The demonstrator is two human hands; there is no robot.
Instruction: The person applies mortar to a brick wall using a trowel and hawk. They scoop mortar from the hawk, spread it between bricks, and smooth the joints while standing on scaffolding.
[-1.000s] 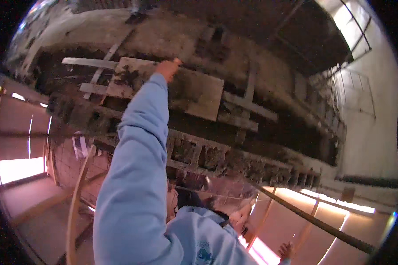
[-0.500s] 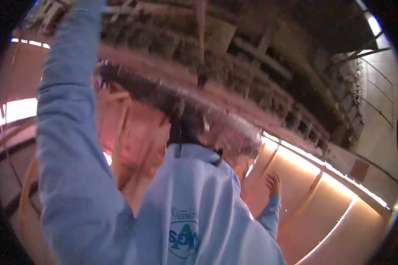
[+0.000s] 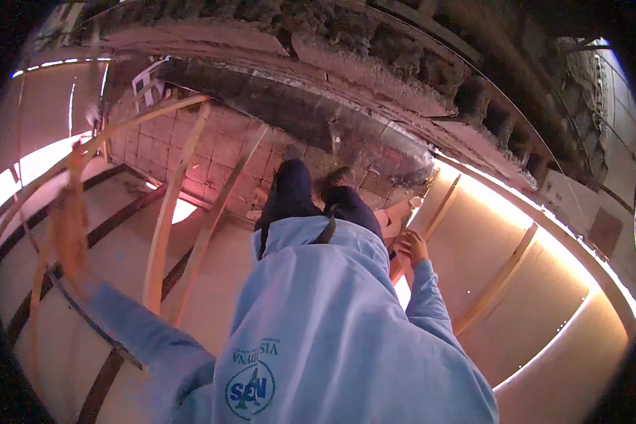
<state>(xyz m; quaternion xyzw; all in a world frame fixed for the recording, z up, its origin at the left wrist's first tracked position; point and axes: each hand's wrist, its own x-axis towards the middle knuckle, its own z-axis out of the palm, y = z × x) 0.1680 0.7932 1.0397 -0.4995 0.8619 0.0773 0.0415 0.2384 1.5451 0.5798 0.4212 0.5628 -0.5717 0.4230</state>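
My left hand [image 3: 69, 225] is raised at the far left and smeared by motion. It is nearest to a thin wooden strip [image 3: 39, 304] and a long curved wooden batten [image 3: 138, 116]. Whether it touches either, and how its fingers are set, does not show. Beside my right hip, my right hand [image 3: 411, 246] has its fingers bent around a slanting wooden batten [image 3: 445, 205] on the pale panelled side. Part of that batten is hidden behind the hand. Both arms are in light blue sleeves.
Several wooden battens [image 3: 180, 205] slant up from the left. A reddish tiled or block surface [image 3: 145, 145] lies beyond my dark-trousered legs [image 3: 291, 191]. Across the top runs a rough masonry ledge [image 3: 374, 85]. Bright light comes through a gap [image 3: 523, 240] along the right-hand panels.
My left arm has swung down and outward from the top left. My right hand has moved up and left, its spread fingers now bent at the batten. The view has shifted, showing my legs.
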